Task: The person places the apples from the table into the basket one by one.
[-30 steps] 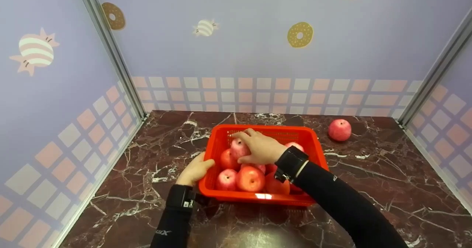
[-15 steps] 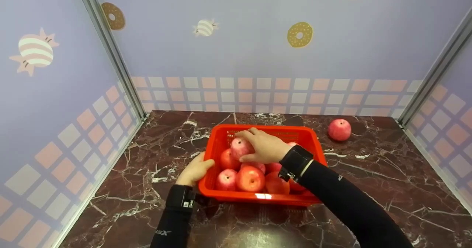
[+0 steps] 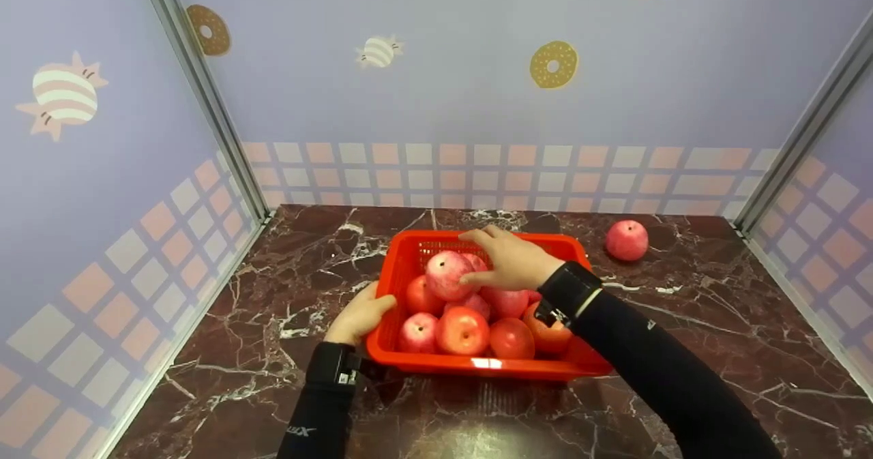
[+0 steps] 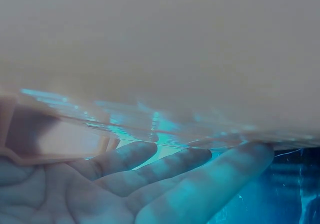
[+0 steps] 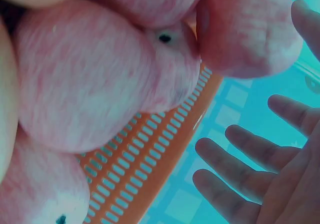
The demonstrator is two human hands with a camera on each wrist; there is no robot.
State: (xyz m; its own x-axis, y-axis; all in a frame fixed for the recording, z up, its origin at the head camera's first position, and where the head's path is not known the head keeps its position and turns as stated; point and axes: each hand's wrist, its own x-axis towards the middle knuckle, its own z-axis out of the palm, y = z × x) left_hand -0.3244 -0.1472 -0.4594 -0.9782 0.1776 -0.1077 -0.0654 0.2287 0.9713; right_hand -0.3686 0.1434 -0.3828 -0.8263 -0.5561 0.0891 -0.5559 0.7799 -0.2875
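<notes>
A red plastic basket with slotted sides holds several apples, pink-red to orange-red. My left hand holds its left rim, thumb over the edge; in the left wrist view the fingers stretch along the basket's outside. At the top left of the pile rests a pink apple. Right beside it, over the basket, is my right hand, its fingers spread and holding nothing. In the right wrist view those fingers stand apart from the fruit, with the thumb close to an apple.
One more apple sits on the dark marbled tabletop at the back right, outside the basket. A patterned lilac wall closes off the back, with side panels left and right.
My right hand has let go of the pink apple on top of the pile and drawn off to the right, uncovering more fruit. The left hand stays at the rim.
</notes>
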